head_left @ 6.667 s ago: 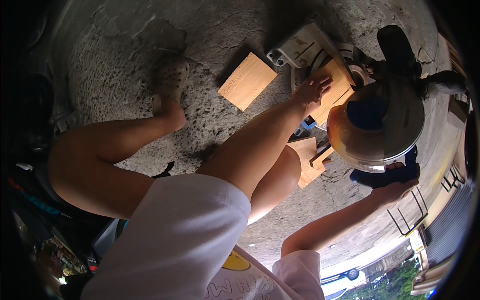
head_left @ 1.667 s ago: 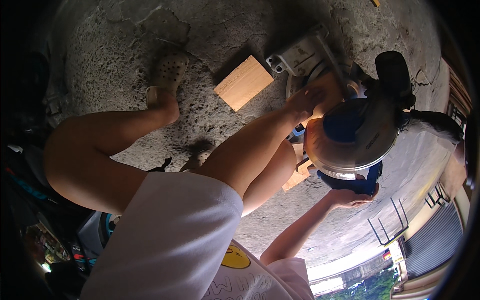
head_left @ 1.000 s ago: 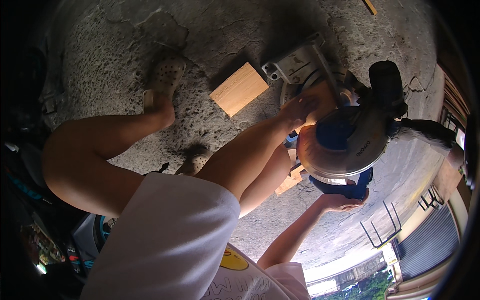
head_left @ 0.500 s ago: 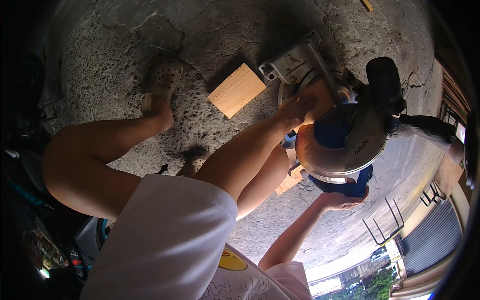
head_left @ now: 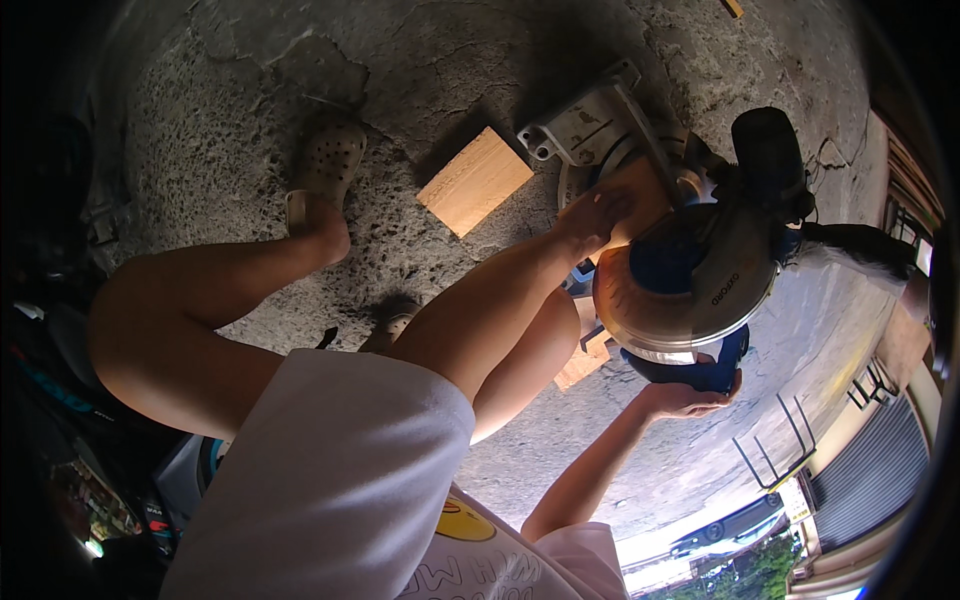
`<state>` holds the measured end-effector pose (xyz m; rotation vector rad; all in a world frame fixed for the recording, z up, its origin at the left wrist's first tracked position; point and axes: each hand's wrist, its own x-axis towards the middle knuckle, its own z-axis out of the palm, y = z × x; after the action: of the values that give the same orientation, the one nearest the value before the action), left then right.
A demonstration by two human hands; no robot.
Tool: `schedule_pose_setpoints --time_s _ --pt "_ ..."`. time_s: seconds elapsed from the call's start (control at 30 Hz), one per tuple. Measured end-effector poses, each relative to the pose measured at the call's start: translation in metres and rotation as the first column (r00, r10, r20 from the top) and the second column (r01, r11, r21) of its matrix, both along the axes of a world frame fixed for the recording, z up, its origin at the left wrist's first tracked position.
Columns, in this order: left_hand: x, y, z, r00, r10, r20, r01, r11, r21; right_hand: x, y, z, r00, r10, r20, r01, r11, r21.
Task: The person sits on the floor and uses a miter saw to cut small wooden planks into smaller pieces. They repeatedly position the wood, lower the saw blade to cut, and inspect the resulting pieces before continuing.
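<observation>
The left hand (head_left: 602, 213) lies spread on a board (head_left: 655, 186), seemingly steadying it beside the saw (head_left: 742, 268); the right hand (head_left: 688, 402) curls round the blue handle (head_left: 716, 375), apparently for control.

We count two bare hands, the left hand (head_left: 598, 215) and the right hand (head_left: 690, 402), and one blue-and-grey mitre saw (head_left: 722, 275). In wood, we count one tan rectangular block (head_left: 475, 182) at left, one brown flat board (head_left: 650, 188) on the saw, one thin strip (head_left: 734, 8) at the far edge and at least one pale piece (head_left: 580, 370) nearer us. We also count two beige perforated clogs (head_left: 335, 155).
</observation>
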<state>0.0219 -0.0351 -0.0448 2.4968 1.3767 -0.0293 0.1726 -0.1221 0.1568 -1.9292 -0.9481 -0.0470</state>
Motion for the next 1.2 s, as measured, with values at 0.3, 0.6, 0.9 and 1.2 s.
schedule_pose_setpoints --time_s 0.3,0.6,0.9,1.2 --pt "-0.001 0.000 0.004 0.995 0.036 0.092 -0.033 0.999 -0.024 0.003 0.000 -0.004 0.999 0.035 -0.038 -0.033 0.998 0.047" --pt "0.001 0.002 0.010 0.999 -0.004 0.042 0.005 0.999 -0.037 0.008 -0.005 -0.005 0.997 0.030 -0.064 -0.025 0.997 0.075" --pt "0.002 0.003 0.012 0.999 -0.006 0.051 0.008 0.999 -0.050 0.007 -0.006 -0.005 0.999 -0.014 -0.030 0.015 1.000 0.027" --pt "-0.004 0.003 0.014 0.998 -0.009 0.055 0.013 0.997 -0.074 0.010 -0.008 -0.010 0.998 -0.025 -0.055 0.026 0.999 0.022"
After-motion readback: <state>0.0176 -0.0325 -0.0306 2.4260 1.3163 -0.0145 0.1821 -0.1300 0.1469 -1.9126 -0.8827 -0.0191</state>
